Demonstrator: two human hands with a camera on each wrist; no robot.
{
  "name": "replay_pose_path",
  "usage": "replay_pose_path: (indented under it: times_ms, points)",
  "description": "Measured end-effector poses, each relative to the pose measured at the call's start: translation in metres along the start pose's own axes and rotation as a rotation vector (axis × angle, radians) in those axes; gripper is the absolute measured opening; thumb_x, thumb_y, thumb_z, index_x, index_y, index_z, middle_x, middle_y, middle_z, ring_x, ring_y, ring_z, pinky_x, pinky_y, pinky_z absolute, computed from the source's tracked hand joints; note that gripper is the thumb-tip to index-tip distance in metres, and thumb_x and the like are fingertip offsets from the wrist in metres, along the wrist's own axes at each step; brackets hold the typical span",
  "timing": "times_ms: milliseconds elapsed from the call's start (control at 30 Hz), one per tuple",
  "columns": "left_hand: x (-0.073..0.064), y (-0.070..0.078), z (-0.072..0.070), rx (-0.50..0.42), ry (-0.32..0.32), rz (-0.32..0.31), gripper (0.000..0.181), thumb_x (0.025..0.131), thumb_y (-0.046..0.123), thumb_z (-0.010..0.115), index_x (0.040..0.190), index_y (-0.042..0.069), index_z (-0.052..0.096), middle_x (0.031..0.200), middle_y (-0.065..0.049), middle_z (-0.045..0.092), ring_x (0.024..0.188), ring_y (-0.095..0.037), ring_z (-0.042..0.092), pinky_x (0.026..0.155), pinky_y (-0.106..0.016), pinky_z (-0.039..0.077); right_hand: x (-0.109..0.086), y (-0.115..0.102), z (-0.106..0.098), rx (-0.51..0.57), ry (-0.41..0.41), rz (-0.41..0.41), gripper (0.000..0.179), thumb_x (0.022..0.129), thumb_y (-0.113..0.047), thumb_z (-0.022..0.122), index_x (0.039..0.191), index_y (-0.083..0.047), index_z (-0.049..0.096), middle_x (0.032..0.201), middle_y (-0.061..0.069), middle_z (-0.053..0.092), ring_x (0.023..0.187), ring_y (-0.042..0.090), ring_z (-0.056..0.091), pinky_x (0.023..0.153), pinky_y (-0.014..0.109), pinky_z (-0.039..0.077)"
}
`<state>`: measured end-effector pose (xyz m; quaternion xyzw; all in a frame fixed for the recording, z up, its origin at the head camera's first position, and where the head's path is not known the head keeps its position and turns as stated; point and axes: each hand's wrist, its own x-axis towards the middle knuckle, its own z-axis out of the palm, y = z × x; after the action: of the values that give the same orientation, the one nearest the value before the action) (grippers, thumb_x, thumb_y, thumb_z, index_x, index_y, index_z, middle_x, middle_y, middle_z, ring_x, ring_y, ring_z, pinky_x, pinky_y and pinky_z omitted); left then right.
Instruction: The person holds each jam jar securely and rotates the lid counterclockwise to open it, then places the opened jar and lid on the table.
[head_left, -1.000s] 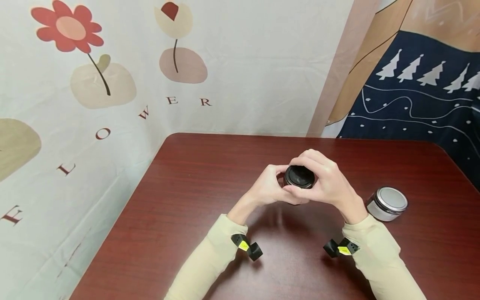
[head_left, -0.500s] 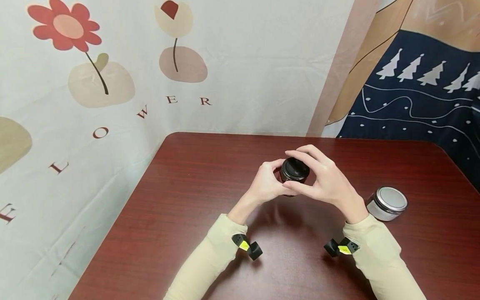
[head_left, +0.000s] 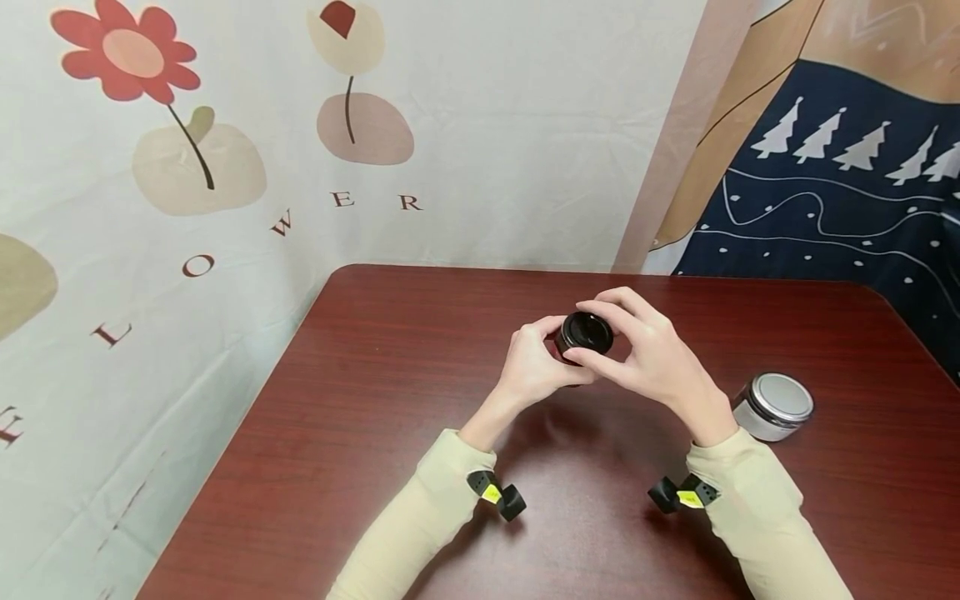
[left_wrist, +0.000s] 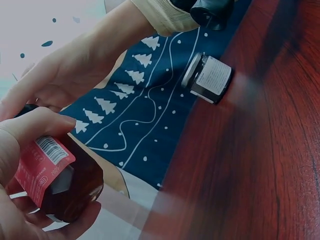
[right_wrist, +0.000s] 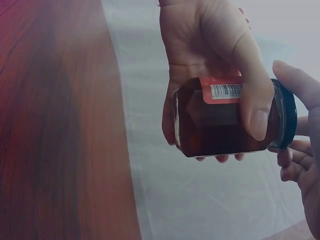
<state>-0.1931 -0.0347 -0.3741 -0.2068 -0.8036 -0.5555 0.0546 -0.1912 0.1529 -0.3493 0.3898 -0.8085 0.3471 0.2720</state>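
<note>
A glass jar (right_wrist: 220, 125) with dark contents and a red barcode label is held above the table. My left hand (head_left: 528, 362) grips its body; in the right wrist view the thumb lies across the glass and fingertips show beneath. The jar's black lid (head_left: 587, 333) faces up towards the head camera. My right hand (head_left: 652, 354) holds the lid by its rim, thumb on the near side and fingers on the far side. In the left wrist view the lid is mostly hidden behind the left thumb.
A second jar (head_left: 774, 408), with a silver lid and white label, stands on the reddish-brown table (head_left: 390, 375) beside the right wrist. A flower-print cloth (head_left: 510, 167) hangs behind the table, and a dark blue tree-print cloth (head_left: 825, 200) hangs at the right.
The jar and both hands have shifted slightly left and away from me. My right fingers loosened from the lid, spread, and have come back in at its rim.
</note>
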Motion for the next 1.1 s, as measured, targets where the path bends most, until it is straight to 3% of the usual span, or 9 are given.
replay_pose_path:
  times_ms: [267, 467, 600, 767, 933, 1000, 1100]
  points:
    - [0.001, 0.001, -0.003, -0.017, -0.056, 0.002, 0.048, 0.064, 0.006, 0.090, 0.109, 0.007, 0.073, 0.088, -0.001, 0.071, 0.061, -0.007, 0.055, 0.058, -0.020, 0.047, 0.001, 0.001, -0.002, 0.026, 0.006, -0.050, 0.054, 0.092, -0.049, 0.071, 0.120, -0.003, 0.070, 0.113, 0.008, 0.063, 0.093, 0.018, 0.059, 0.071, 0.019, 0.046]
    - [0.002, 0.001, -0.005, -0.094, -0.133, -0.013, 0.046, 0.066, 0.004, 0.090, 0.109, 0.005, 0.073, 0.091, -0.002, 0.072, 0.070, -0.011, 0.060, 0.062, -0.024, 0.052, 0.003, 0.000, -0.003, 0.038, 0.016, -0.094, 0.053, 0.092, -0.050, 0.070, 0.116, -0.003, 0.072, 0.111, 0.008, 0.064, 0.095, 0.021, 0.061, 0.079, 0.019, 0.047]
    - [0.002, 0.001, -0.006, -0.180, -0.194, -0.040, 0.045, 0.066, 0.004, 0.090, 0.108, 0.006, 0.073, 0.091, -0.001, 0.072, 0.074, -0.013, 0.064, 0.066, -0.027, 0.056, 0.004, -0.002, -0.006, 0.053, 0.010, -0.098, 0.054, 0.091, -0.054, 0.069, 0.113, -0.004, 0.072, 0.109, 0.007, 0.065, 0.093, 0.019, 0.062, 0.077, 0.019, 0.048]
    - [0.001, 0.002, -0.009, -0.262, -0.275, -0.051, 0.042, 0.067, 0.007, 0.091, 0.105, 0.008, 0.073, 0.088, -0.001, 0.073, 0.073, -0.015, 0.065, 0.064, -0.029, 0.056, 0.004, -0.004, -0.009, 0.080, -0.024, -0.076, 0.053, 0.089, -0.053, 0.071, 0.111, -0.005, 0.072, 0.109, 0.004, 0.065, 0.089, 0.016, 0.061, 0.069, 0.019, 0.049]
    - [0.000, 0.003, -0.014, -0.401, -0.373, -0.098, 0.042, 0.068, 0.001, 0.090, 0.105, 0.005, 0.072, 0.085, -0.007, 0.072, 0.066, -0.019, 0.064, 0.061, -0.036, 0.059, 0.004, -0.006, -0.010, 0.123, -0.050, -0.038, 0.050, 0.085, -0.051, 0.077, 0.108, -0.007, 0.072, 0.108, 0.001, 0.065, 0.088, 0.011, 0.057, 0.067, 0.017, 0.046]
    - [0.000, 0.003, -0.015, -0.444, -0.405, -0.115, 0.041, 0.067, -0.002, 0.089, 0.104, 0.004, 0.072, 0.084, -0.008, 0.071, 0.064, -0.021, 0.064, 0.060, -0.040, 0.060, 0.004, -0.008, -0.012, 0.138, -0.061, -0.020, 0.046, 0.081, -0.046, 0.083, 0.107, -0.009, 0.073, 0.107, -0.001, 0.065, 0.087, 0.009, 0.056, 0.067, 0.017, 0.046]
    - [0.000, 0.003, -0.017, -0.436, -0.436, -0.108, 0.042, 0.066, -0.001, 0.090, 0.104, 0.004, 0.072, 0.084, -0.008, 0.071, 0.066, -0.021, 0.064, 0.061, -0.040, 0.059, 0.004, -0.011, -0.014, 0.159, -0.089, 0.010, 0.043, 0.073, -0.033, 0.091, 0.106, -0.014, 0.073, 0.107, -0.005, 0.065, 0.085, 0.005, 0.055, 0.069, 0.017, 0.045]
